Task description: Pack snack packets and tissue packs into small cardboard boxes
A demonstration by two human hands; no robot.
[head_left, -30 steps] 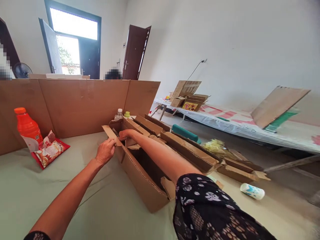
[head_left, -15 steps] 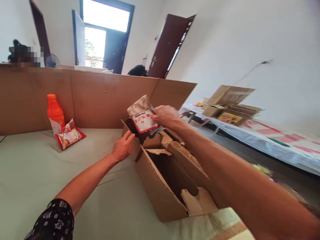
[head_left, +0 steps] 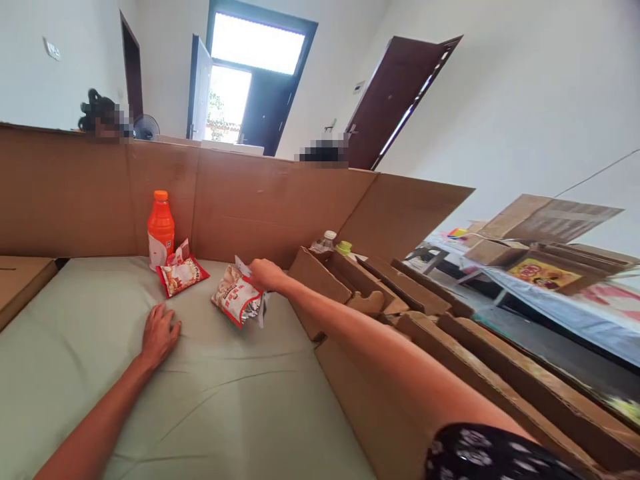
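Note:
My right hand [head_left: 267, 275] grips a red, white and tan snack packet [head_left: 236, 293] by its right side, holding it over the green cloth [head_left: 240, 393] left of the cardboard boxes. The packet's silvery edge shows at its lower right. My left hand [head_left: 160, 335] rests on the cloth with its fingers apart and nothing in them. Just beyond it lies another red-and-white snack packet [head_left: 183, 275]. Behind that packet stands an orange drink bottle [head_left: 161, 223] with an orange cap, upright near the cardboard wall.
Open cardboard boxes [head_left: 345, 373] line the right side, with a clear bottle [head_left: 327, 241] at their far end. A cardboard wall [head_left: 245, 200] runs along the back. Two people's heads show beyond it. Another cardboard piece [head_left: 23, 280] lies far left.
My right hand has brought the packet left, from above the open box to over the cloth. My left hand has left the box edge for the cloth. The view has turned.

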